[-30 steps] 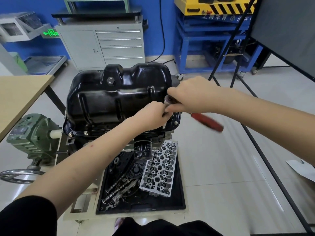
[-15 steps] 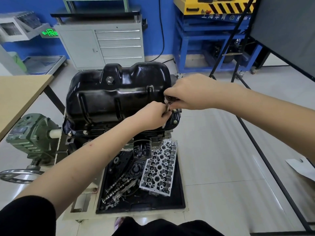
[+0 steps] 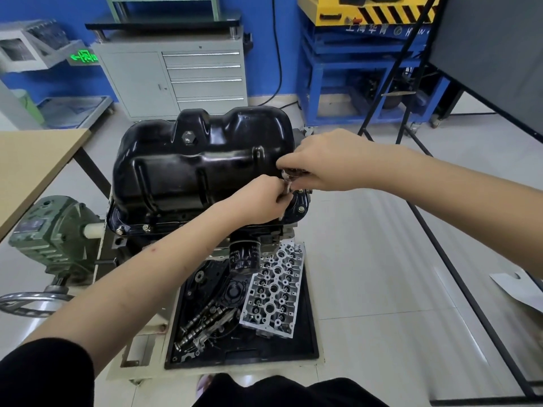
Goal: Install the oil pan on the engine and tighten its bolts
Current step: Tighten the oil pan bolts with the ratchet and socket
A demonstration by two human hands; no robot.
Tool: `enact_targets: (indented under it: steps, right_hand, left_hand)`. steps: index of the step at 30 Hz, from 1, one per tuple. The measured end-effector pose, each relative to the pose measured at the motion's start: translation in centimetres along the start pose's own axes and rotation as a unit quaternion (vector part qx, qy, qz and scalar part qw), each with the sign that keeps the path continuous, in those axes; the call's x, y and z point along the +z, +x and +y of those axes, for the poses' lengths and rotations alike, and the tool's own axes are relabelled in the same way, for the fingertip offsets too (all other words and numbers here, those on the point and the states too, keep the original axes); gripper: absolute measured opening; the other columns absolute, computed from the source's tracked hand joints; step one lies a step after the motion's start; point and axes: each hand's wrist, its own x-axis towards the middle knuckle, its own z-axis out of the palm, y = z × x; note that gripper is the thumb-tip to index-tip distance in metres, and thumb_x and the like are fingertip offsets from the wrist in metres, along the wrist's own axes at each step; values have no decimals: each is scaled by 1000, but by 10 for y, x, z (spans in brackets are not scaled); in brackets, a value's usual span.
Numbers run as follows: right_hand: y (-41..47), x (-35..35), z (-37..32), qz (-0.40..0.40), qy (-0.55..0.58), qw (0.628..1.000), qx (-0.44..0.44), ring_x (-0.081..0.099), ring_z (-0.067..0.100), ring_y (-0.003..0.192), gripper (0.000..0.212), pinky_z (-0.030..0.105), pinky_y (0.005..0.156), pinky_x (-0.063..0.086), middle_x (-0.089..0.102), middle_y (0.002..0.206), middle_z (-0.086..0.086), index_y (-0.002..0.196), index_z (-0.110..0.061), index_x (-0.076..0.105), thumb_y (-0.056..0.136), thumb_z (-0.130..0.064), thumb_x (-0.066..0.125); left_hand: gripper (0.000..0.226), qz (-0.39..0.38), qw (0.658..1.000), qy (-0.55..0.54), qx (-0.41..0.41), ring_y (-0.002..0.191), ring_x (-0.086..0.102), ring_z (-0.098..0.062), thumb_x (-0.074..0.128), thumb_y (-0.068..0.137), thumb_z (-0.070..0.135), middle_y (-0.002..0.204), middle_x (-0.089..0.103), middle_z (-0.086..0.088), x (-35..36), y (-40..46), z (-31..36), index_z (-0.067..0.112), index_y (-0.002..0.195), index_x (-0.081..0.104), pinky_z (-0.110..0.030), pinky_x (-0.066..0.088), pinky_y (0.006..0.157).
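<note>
Where the pale tiled floor [image 3: 382, 259] runs back to a blue wall [image 3: 264, 39], a grey steel drawer cabinet [image 3: 176, 80] stands against it, with a blue metal frame carrying a yellow, black-striped machine [image 3: 367, 13] to its right and a dark flat panel on a black tube stand [image 3: 493, 54] nearer on that side; a light wooden tabletop [image 3: 32, 163] juts in from the left. In the middle, the glossy black stamped-steel oil pan [image 3: 188, 171] sits upside up on top of the engine block [image 3: 138, 242], its flange lying along the block's edge with small bolts [image 3: 146, 228] showing in the near rim; the block hangs on a stand with a green gearbox [image 3: 53, 230] and a steel handwheel [image 3: 29, 301] at the left. Below it a black plastic tray [image 3: 308, 342] holds a silvery aluminium cylinder head [image 3: 273, 292], camshafts [image 3: 202, 321] and dark covers; a black oil filter [image 3: 244, 257] hangs from the block above the tray. At the pan's right near corner, the right hand [image 3: 326, 163] is curled over a small shiny metal tool head [image 3: 292, 173], gripping it; the left hand [image 3: 261, 198] pinches the silvery piece just beneath, fingers bunched, right at the flange.
</note>
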Motion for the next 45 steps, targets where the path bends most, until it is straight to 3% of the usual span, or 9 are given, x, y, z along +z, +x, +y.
enact_targets:
  steps: [5, 10, 13, 19, 24, 27, 33, 41, 45]
  right_hand:
    - [0, 0, 2, 8, 8, 999, -34, 47, 21, 113, 42, 34, 79, 38, 54, 121, 1, 135, -22, 38, 94, -30, 45]
    - [4, -1, 4, -4, -32, 997, 74, 43, 22, 68, 47, 27, 47, 24, 42, 67, -1, 95, -14, 48, 87, -59, 38]
    - [2, 1, 3, 8, -32, 998, 62, 42, 22, 67, 40, 27, 46, 25, 53, 74, 3, 90, -16, 47, 89, -55, 39]
    - [-1, -1, 9, 20, -85, 994, -70, 49, 20, 110, 34, 31, 91, 33, 59, 114, -2, 124, -22, 46, 94, -38, 42]
    - [2, -6, 2, 0, -86, 996, 28, 41, 23, 61, 41, 28, 48, 27, 46, 66, 4, 87, -14, 42, 90, -55, 37]
    - [3, -5, -2, -10, -62, 996, 58, 38, 23, 66, 39, 27, 44, 20, 41, 66, 1, 89, -16, 43, 91, -54, 37]
    - [1, 2, 5, 20, -98, 993, -58, 48, 22, 111, 35, 31, 91, 34, 58, 117, 1, 131, -20, 39, 97, -31, 38]
    - [5, -5, -4, -3, -70, 997, 45, 31, 18, 56, 41, 27, 44, 18, 50, 74, 4, 96, -14, 45, 90, -54, 39]
    - [7, -4, 4, -8, -57, 998, -11, 50, 25, 100, 36, 35, 75, 40, 60, 106, 5, 125, -20, 45, 94, -39, 42]
  left_hand:
    - [41, -7, 1000, -15, 2, 55, 38, -13, 44, 94, 19, 56, 39, 7, -3, -1, -2, 21, 54, 33, -22, 24, 52]
    - [31, 22, 999, -46, -12, 56, 47, -16, 46, 94, 26, 56, 48, 3, 0, -1, -2, 6, 73, 55, -27, 40, 57]
    - [34, 18, 1000, -14, 2, 56, 44, -18, 42, 95, 21, 55, 44, 2, 2, 2, -1, 7, 65, 47, -29, 29, 54]
    - [38, -17, 999, 22, 17, 54, 40, -17, 44, 94, 21, 54, 39, 5, -3, 4, -4, 13, 57, 37, -24, 22, 54]
    - [37, 10, 1000, -6, -9, 54, 44, -17, 50, 92, 34, 51, 44, 2, -3, 4, -4, 10, 63, 50, -28, 28, 52]
    - [33, 20, 999, 24, 12, 63, 45, -18, 45, 94, 24, 62, 51, -3, -4, 6, 0, 3, 71, 55, -24, 24, 54]
    - [29, -21, 999, 24, 34, 67, 44, -20, 44, 93, 20, 72, 54, -9, -10, 6, -2, 0, 75, 54, -22, 23, 56]
    - [31, 0, 1000, 3, -3, 62, 49, -22, 43, 93, 25, 55, 46, -3, -5, 5, -1, 5, 69, 48, -30, 34, 56]
    - [32, -14, 1000, 12, -2, 67, 48, -20, 45, 94, 24, 66, 51, -3, -8, 7, -2, 8, 67, 50, -24, 32, 60]
